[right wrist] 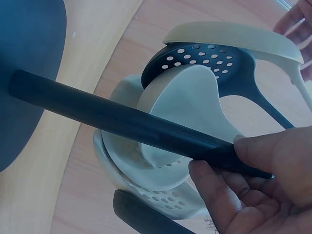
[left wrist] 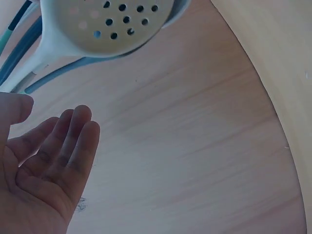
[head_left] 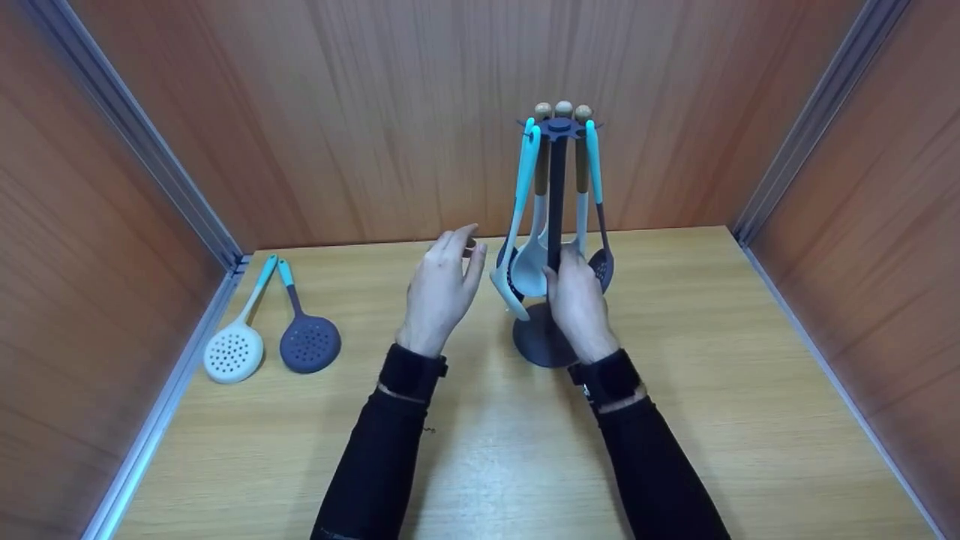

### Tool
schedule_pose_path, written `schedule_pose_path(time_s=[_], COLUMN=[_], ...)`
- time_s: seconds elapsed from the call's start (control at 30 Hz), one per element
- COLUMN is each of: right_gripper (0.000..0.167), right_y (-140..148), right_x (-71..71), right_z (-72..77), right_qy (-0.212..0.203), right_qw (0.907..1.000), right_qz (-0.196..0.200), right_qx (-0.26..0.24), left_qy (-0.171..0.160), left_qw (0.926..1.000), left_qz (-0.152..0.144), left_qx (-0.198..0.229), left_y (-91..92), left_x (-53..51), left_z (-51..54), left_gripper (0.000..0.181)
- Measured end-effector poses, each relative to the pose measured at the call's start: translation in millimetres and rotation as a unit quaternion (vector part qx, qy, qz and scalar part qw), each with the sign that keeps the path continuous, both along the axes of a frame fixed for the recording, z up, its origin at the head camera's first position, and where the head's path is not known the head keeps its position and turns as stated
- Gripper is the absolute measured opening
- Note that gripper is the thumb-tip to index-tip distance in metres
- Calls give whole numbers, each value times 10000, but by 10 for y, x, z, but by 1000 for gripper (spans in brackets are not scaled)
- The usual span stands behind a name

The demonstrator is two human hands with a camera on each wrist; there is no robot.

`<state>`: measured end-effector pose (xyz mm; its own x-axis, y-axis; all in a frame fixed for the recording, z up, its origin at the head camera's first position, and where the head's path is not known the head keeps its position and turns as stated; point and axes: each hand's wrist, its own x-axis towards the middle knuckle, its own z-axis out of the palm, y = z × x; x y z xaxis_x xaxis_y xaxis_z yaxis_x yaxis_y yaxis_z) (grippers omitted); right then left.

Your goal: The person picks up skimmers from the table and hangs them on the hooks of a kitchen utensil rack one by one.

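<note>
Right hand (head_left: 579,300): thumb and fingers wrapped on the post (right wrist: 146,126) of the dark stand (head_left: 556,161), partway up. Left hand (head_left: 442,289): loose, nothing in it, fingers slightly bent and thumb apart; near the hanging pale slotted spoon (head_left: 511,266), with a gap between.

Stand upright on the bench (head_left: 750,375), right of the middle in the head view, its round base (head_left: 536,345) flat on the wood. Utensils hang all round the post from the hub (head_left: 559,127). On the left-hand side: the pale slotted spoon, turquoise handle; a dark slotted spoon (right wrist: 204,58) close beside it; a pale ladle (head_left: 530,268) with a wood-coloured handle. On the right: a dark strainer (head_left: 602,266), turquoise handle, head just beyond the right hand. Heads overlap behind the post; their number is hard to make out.

Farther off, left part of the bench, well apart from the stand: pale skimmer (head_left: 233,352) and dark skimmer (head_left: 310,343), lying side by side, turquoise handles pointing away from the person and nearly meeting at the tips.

Black sleeves (head_left: 379,457), a dark band (head_left: 409,373) on each wrist. Wood-grain panels (head_left: 420,112) at back and sides.
</note>
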<state>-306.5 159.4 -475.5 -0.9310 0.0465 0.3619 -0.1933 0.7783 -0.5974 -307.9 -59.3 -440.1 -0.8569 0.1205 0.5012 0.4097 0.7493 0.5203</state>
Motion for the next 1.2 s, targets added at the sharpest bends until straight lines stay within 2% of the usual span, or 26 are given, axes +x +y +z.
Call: schedule_pose_path(time_s=[0.27,0.47,0.7,0.97,1.2], right_gripper=[27,26,27,28,26], right_y=[3,4,3,8,6], right_x=[7,4,7,-9,-4], right_z=[0,3,-8,-9,-6], right_qy=[-80,-125,142,10,31], right_qw=[9999,9999,9999,10000,10000], right_qz=[40,12,48,23,21], right_qx=[-53,-64,-14,-71,-65], left_qy=[-168,-173,-68,-318,-343], left_qw=[9996,9992,9992,9976,9964], left_qz=[203,315,366,619,781], left_qx=[-115,-149,-115,-67,-4], left_y=[-139,-264,-413,-618,-828], left_x=[-41,-63,-81,-92,-89], left_z=[-30,-60,-103,-147,-215], left_gripper=[46,46,45,47,47])
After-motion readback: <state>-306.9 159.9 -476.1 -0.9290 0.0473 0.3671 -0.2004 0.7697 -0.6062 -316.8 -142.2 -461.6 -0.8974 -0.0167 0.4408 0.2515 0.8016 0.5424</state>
